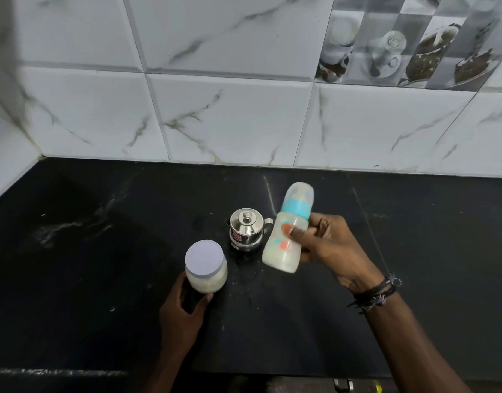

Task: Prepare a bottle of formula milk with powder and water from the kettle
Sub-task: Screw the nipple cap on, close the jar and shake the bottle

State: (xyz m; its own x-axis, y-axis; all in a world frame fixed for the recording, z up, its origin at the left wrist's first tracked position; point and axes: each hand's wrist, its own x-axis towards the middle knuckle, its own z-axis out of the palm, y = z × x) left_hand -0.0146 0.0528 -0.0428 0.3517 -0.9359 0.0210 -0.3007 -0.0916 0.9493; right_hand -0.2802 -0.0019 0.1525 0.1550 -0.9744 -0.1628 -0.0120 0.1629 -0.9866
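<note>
Nearest, the left hand (184, 304) curls round the lower part of the powder jar (206, 267), which has its pale lid on and seems to stand on the black counter (102, 279); the grip is a loose wrap, thumb on one side and fingers hidden behind. Farther along and to the right, the right hand (326, 245) holds the baby bottle (286, 231) clear of the counter, tilted with its capped top leaning away toward the wall, thumb across the front and fingers closed round the back. The bottle looks filled with milky liquid, its blue ring and clear cap on, so the mixing step appears to be in hand or nearly done. Between the two, just beyond the jar, stands the small steel kettle (247, 234) with its lid on, close beside the bottle's base. A hard swing of the bottle could knock the kettle over; if the ring is not screwed tight, liquid may leak. Behind all lies the marble tile wall (230, 109).
</note>
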